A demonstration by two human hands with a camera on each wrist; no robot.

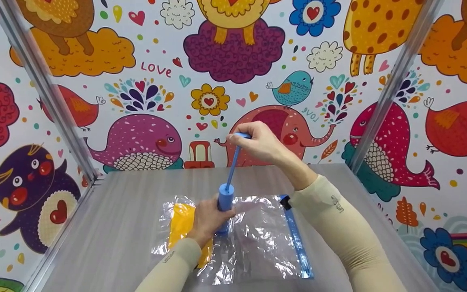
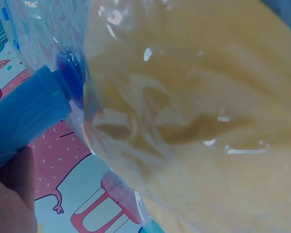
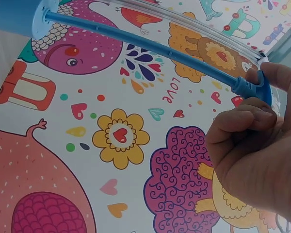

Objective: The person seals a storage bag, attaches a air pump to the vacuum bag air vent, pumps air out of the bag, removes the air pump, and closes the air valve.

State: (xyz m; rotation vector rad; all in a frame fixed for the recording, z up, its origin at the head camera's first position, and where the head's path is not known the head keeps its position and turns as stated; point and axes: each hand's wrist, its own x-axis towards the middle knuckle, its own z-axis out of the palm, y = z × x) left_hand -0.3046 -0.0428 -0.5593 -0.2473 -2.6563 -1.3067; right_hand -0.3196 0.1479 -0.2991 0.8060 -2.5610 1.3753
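A blue hand pump (image 1: 226, 196) stands nearly upright over a clear plastic bag (image 1: 264, 239). My left hand (image 1: 209, 219) grips its barrel low down. Higher up, my right hand (image 1: 260, 142) holds the pump's handle (image 3: 266, 90), with the thin rod (image 3: 150, 42) drawn far out of the barrel. In the left wrist view the barrel's end (image 2: 53, 90) meets a round dark blue valve (image 2: 70, 80) on the bag. Something yellow-orange (image 1: 181, 221) lies inside the bag, left of the pump; its kind is unclear.
The bag lies on a grey tabletop (image 1: 124, 211). A blue strip (image 1: 296, 239) runs along its right edge, with a small black clip-like piece (image 1: 285, 202) at the top. Behind stands a cartoon-printed wall (image 1: 156, 52), with metal posts (image 1: 51, 97) at the corners.
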